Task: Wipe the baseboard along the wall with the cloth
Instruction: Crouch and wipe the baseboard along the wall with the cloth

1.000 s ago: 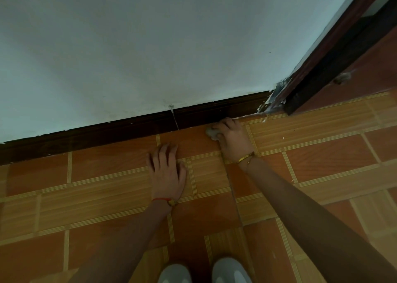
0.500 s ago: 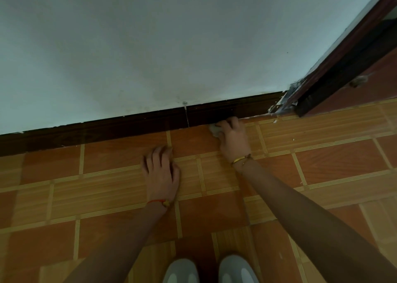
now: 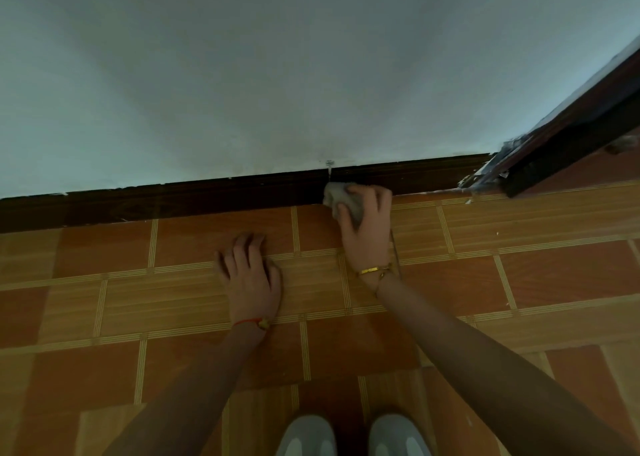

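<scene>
The right hand (image 3: 367, 227) has its fingers curled round a small grey cloth (image 3: 341, 197) and holds it bunched up. The cloth presses on the dark baseboard (image 3: 207, 197), right at a thin seam where the wall (image 3: 277, 75) meets the floor (image 3: 519, 275). The left hand (image 3: 251, 279) rests flat on the floor tiles, fingers loose and holding nothing. Two grey shoes (image 3: 349, 435) show at the bottom. A dark door frame (image 3: 571, 137) stands to the right.

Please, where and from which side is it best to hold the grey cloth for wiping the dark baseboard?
Probably as the right hand holds it: bunch the cloth from the floor side, leaving the loose wad facing the baseboard free to press on it.
</scene>
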Demonstrator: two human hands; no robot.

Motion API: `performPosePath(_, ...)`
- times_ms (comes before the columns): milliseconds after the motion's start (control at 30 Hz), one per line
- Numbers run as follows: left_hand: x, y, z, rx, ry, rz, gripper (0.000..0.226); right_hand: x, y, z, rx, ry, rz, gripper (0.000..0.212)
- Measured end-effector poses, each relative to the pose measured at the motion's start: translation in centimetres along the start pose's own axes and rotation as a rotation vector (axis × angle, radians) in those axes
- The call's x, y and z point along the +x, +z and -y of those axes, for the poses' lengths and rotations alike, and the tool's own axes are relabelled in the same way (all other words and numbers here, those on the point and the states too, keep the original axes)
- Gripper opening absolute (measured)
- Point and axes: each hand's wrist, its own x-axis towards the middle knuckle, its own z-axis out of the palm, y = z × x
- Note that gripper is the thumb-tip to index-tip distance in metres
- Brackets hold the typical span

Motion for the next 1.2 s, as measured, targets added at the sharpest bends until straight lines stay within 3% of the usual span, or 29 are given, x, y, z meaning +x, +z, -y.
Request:
performPosePath(67, 0.0, 0.0, 0.0, 0.009, -0.001, 0.007, 0.049, 0.4, 0.6, 0.7, 0.051, 0.030, -0.053, 0.028)
performPosePath(400, 0.0, 0.0, 0.3, 0.054, 0.012, 0.002, 0.047, 0.0, 3.8, 3.2, 0.038, -0.095, 0.052, 0.024)
performPosePath(667, -0.1, -0.3, 0.2, 0.047, 0.008, 0.011, 0.045, 1.9, -0.5, 0.7, 0.012, 0.124, -0.302, 0.021)
performPosePath(800, -0.1, -0.4, -0.1, 0.055, 0.004, 0.014, 0.047, 1.2, 1.5, 2.2, 0.038, 0.083, -0.193, 0.022)
performPosePath(933, 0.0, -0.3, 0.1, 0.051, 0.011, 0.003, 0.047, -0.2, 5.0, 5.0, 0.072, -0.134, 0.060, 0.024)
performPosePath(1000, -0.1, -0.2, 0.2, 0.047, 0.016, -0.005, 0.047, -0.3, 5.9, 5.9, 0.106, -0.156, 0.084, 0.022)
performPosePath(1200, 0.0, -0.4, 0.2, 0.033, 0.010, 0.008, 0.046, 1.2, 2.5, 4.2, 0.107, 0.026, -0.200, 0.023)
